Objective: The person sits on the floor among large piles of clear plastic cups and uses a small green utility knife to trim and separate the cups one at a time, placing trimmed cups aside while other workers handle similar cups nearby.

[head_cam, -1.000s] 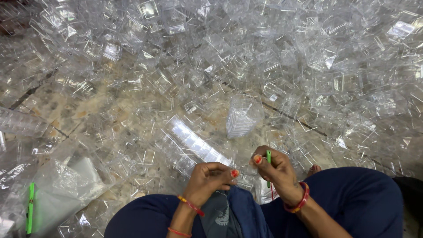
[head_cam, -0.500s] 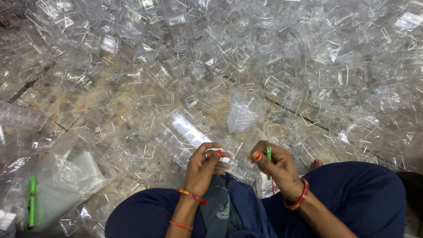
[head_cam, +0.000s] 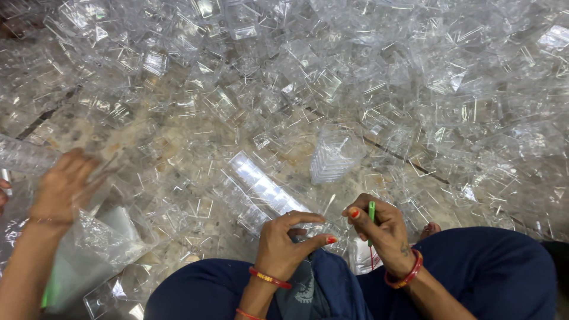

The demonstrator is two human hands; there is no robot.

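A: The floor (head_cam: 178,148) is speckled stone, nearly buried under a spread of clear, square-edged plastic pieces that fills the whole upper view.

B: And the person sits right at the edge of it, knees in dark blue cloth (head_cam: 474,278). Where are the hands?

A: Close together over the lap. The left hand (head_cam: 284,243) curls around a small clear plastic piece (head_cam: 317,228), fingers bent, thumb and forefinger pinching its edge. The right hand (head_cam: 385,234) is closed on a thin green stick-like tool (head_cam: 371,214), held nearly upright.

B: So the piece lies just left of the tool?

A: Yes, between the two hands, touching the left and very near the right's fingertips. The tool's long axis runs up and down; its lower end is hidden by the fingers.

B: What lies ahead of them?

A: A long row of nested clear trays (head_cam: 261,186) runs diagonally away from the left hand, and a tapered stack of clear cups (head_cam: 335,154) stands beyond the right.

B: Someone else at far left?

A: Another person's hand (head_cam: 62,189), blurred, rests on a crinkled clear plastic bag (head_cam: 101,243); I cannot tell whether it grips.
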